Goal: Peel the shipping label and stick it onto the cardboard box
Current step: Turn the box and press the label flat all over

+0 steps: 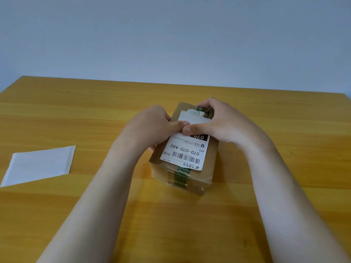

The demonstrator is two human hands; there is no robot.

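A small cardboard box (209, 162) with green-printed tape stands at the middle of the wooden table. A white shipping label (185, 151) with a barcode and "070-070-A80" lies on its top face. My left hand (152, 126) wraps the box's left side, thumb pressing on the label. My right hand (214, 122) curls over the box's far right end, its thumb pressing the label next to the left thumb. The label's far part is hidden under the thumbs.
A white backing sheet (39, 165) lies flat at the table's left edge. The wooden table (266, 186) reaches to a pale wall behind.
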